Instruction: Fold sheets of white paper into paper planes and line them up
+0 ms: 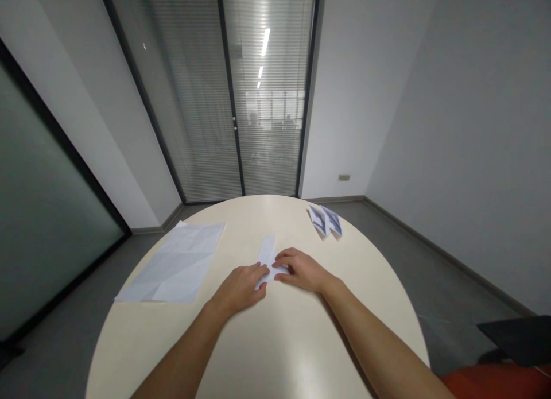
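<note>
A small folded piece of white paper (267,248) lies near the middle of the round table, with one strip pointing away from me and another part reaching to the right. My left hand (243,288) is at its lower left, fingers on the paper and thumb at the near edge. From the right, my right hand (301,270) closes on the right part, its thumb and fingers to either side of it. The fingers hide some of the folds.
Large creased white sheets (178,264) lie on the table's (275,353) left side. Two folded printed paper pieces (325,221) rest near the far right edge. Beyond the table stand a glass partition with blinds (267,140) and walls. Something red (495,382) is at the lower right.
</note>
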`<state>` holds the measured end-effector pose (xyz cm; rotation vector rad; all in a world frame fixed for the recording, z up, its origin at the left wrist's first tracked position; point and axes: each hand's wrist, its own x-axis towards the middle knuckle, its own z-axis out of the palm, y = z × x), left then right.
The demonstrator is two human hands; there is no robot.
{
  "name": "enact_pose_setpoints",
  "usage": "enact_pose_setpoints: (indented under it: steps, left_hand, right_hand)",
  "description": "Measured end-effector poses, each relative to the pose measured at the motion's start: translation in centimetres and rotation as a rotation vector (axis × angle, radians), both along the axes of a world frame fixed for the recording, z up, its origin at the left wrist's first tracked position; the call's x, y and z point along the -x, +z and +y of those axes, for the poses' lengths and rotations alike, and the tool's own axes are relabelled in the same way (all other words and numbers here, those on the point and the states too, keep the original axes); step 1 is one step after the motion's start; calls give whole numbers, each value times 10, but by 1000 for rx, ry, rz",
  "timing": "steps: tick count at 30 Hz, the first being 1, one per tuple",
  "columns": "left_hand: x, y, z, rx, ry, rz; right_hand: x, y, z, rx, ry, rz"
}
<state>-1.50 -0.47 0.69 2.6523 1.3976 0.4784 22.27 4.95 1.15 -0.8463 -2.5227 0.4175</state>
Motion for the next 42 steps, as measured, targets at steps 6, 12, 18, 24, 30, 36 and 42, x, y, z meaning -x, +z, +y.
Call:
enact_pose_setpoints:
  steps: [6, 12, 18, 24, 30, 36, 42]
  left_hand:
    - [2, -1, 1, -27, -21, -50]
    - [2, -2, 3, -38, 44, -49]
    - [5, -9, 7, -78, 17, -158]
    - [6, -2, 4, -141, -30, -309]
    - [7, 5, 3, -112, 188, -367]
    - [11, -6, 10, -89, 273, -408]
    - [15, -14, 17, -48, 371, -486]
  right_hand:
    - [2, 0, 0, -13, -12, 15]
    - [4, 2, -1, -17, -2, 32]
    - [3, 2, 1, -83, 15, 38]
    - [-1, -8, 9, -92, -100, 52]
    - [-2, -4, 10, -129, -209, 55]
    - [1, 3, 9, -126, -268, 88]
    - [1, 1, 9, -36, -311, 122]
